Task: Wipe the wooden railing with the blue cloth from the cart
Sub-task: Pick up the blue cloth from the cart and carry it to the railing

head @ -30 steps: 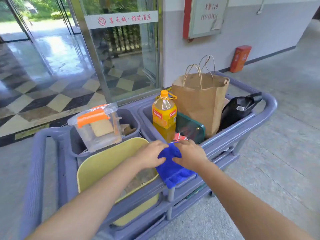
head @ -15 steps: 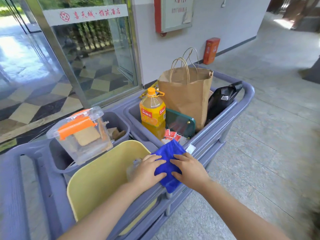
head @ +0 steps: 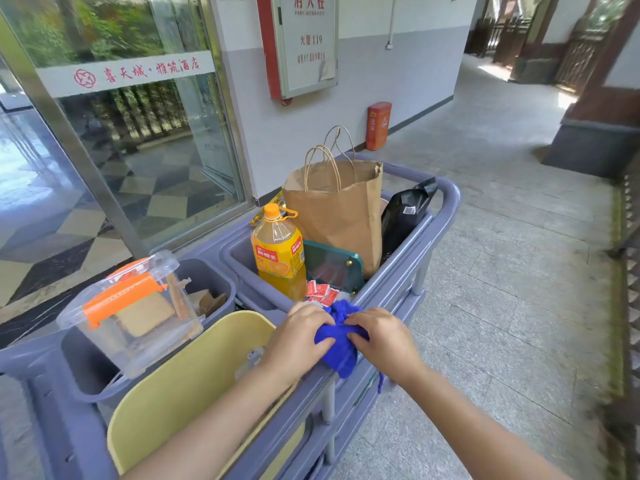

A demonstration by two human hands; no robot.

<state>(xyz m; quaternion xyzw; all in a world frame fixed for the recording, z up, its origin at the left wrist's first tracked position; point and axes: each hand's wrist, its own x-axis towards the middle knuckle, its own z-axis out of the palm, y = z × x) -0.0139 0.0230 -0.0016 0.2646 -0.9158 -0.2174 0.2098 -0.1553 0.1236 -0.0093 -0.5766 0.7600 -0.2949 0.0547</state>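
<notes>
Together, the left hand and right hand are gripping a bunched blue cloth, which is resting on the near rail of the cart, just beside an orange juice bottle.

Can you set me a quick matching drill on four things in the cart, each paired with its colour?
Things:
1. cloth
2. paper bag
3. juice bottle
4. bucket

Colours:
A. brown
B. pale yellow
C. blue
D. orange, with a yellow label

Pairs: 1-C, 2-A, 3-D, 4-B. Both hands, left and right, are bunching the cloth on the cart's near rim.
</notes>
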